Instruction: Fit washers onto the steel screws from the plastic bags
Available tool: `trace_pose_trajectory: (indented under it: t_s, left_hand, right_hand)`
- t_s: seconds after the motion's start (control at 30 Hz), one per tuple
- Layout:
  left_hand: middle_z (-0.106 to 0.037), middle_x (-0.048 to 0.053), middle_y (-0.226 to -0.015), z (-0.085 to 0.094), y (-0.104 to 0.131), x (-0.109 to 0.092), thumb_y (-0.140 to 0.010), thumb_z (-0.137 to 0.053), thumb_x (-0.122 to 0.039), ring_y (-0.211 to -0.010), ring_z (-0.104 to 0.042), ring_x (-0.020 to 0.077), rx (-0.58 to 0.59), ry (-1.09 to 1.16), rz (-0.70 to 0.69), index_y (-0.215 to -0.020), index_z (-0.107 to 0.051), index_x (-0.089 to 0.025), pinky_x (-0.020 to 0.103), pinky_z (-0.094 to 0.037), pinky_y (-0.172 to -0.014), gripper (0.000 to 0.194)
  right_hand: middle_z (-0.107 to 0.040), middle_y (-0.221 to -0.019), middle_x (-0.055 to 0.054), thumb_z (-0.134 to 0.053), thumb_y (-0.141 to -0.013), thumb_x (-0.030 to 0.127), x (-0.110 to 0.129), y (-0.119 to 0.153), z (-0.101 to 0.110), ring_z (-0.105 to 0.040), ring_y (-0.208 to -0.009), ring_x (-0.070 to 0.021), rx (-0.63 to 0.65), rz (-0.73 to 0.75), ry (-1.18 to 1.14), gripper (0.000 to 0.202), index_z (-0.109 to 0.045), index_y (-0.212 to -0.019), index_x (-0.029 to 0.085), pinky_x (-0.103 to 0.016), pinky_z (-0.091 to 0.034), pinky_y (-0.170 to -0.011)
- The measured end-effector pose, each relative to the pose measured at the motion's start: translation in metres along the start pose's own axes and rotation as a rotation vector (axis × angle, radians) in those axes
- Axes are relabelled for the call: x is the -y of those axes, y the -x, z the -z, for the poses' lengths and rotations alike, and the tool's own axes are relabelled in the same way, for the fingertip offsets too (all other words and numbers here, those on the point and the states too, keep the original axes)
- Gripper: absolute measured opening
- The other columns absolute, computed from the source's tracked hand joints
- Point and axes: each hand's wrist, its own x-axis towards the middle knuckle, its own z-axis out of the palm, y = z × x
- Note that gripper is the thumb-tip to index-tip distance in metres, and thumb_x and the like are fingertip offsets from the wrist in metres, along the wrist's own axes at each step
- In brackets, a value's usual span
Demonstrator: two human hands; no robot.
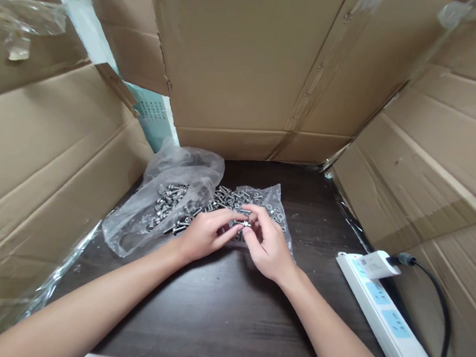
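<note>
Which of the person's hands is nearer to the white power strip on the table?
The right. The right hand is to the left of the power strip, with bare tabletop between; the left hand is farther off, beyond the right hand.

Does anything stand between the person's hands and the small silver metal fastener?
Nothing visible does: the fingertips of the left hand and right hand already meet at the small silver metal fastener. The crumpled translucent plastic bag lies off to the left, not in between.
</note>
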Motion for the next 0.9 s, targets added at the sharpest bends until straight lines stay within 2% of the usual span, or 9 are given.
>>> trace_pose_trajectory:
  t_s: [0.2, 0.43, 0.6, 0.77, 0.9]
  left_hand:
    - [-0.077, 0.009, -0.105, 0.0002, -0.0005, -0.0005, -0.103, -0.058, -0.022, -0.090, -0.076, 0.0160, -0.007, -0.016, -0.009, -0.116, -0.069, -0.015, 0.025, -0.061, -0.081, 0.018]
    - [-0.077, 0.008, -0.104, 0.0009, -0.0021, -0.0018, -0.102, -0.059, -0.021, -0.086, -0.075, 0.0145, -0.008, -0.010, -0.014, -0.116, -0.069, -0.015, 0.023, -0.060, -0.079, 0.017]
    - [-0.077, 0.007, -0.103, 0.0003, -0.0022, -0.0035, -0.102, -0.060, -0.021, -0.083, -0.074, 0.0134, -0.012, -0.005, -0.026, -0.114, -0.069, -0.016, 0.022, -0.060, -0.076, 0.016]
    - [-0.077, 0.007, -0.103, 0.0002, -0.0013, -0.0021, -0.102, -0.060, -0.022, -0.085, -0.074, 0.0141, -0.033, -0.012, -0.034, -0.115, -0.069, -0.016, 0.022, -0.060, -0.076, 0.017]
    - [-0.078, 0.008, -0.105, -0.0003, -0.0006, 0.0004, -0.102, -0.060, -0.022, -0.087, -0.075, 0.0148, -0.043, -0.023, -0.015, -0.115, -0.069, -0.016, 0.024, -0.061, -0.078, 0.018]
  right_hand:
    - [-0.060, -0.073, 0.003, -0.046, -0.100, 0.024, 0.0013, 0.0004, 0.0007, -0.059, -0.062, -0.0153, 0.019, -0.033, -0.001, 0.030, -0.056, -0.128, 0.022, -0.029, -0.046, -0.064]
    - [-0.065, -0.089, -0.002, -0.049, -0.096, 0.021, -0.0005, 0.0004, -0.0001, -0.063, -0.073, -0.0172, -0.014, -0.009, 0.011, 0.034, -0.055, -0.130, 0.020, -0.029, -0.049, -0.069]
    - [-0.072, -0.097, -0.004, -0.041, -0.103, 0.024, -0.0019, -0.0001, -0.0004, -0.069, -0.080, -0.0182, 0.007, -0.015, 0.002, 0.030, -0.057, -0.128, 0.022, -0.031, -0.050, -0.076]
    - [-0.069, -0.085, -0.001, -0.044, -0.102, 0.024, -0.0008, -0.0002, 0.0006, -0.066, -0.073, -0.0182, 0.025, -0.004, 0.016, 0.031, -0.056, -0.129, 0.020, -0.030, -0.048, -0.069]
    - [-0.068, -0.090, -0.003, -0.043, -0.102, 0.024, -0.0010, 0.0001, -0.0003, -0.063, -0.071, -0.0172, 0.021, 0.016, 0.029, 0.031, -0.056, -0.129, 0.020, -0.031, -0.048, -0.068]
